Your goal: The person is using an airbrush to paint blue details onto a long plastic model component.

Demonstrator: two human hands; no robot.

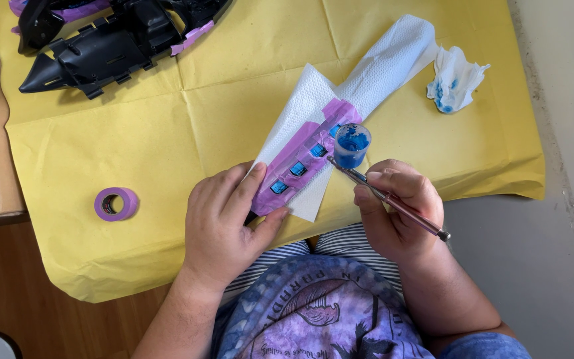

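Observation:
My left hand (224,223) grips the near end of a long narrow part wrapped in purple masking tape (303,156), with several small blue-painted windows showing along it. The part lies on a white paper towel (373,73). My right hand (400,206) holds a thin paintbrush (393,199) like a pen, its tip beside the taped part and just under a small clear pot of blue paint (352,145).
Yellow paper (167,133) covers the table. A roll of purple tape (116,203) lies at the left. Black model parts with purple tape (114,36) sit at the top left. A crumpled tissue stained blue (454,78) lies at the upper right.

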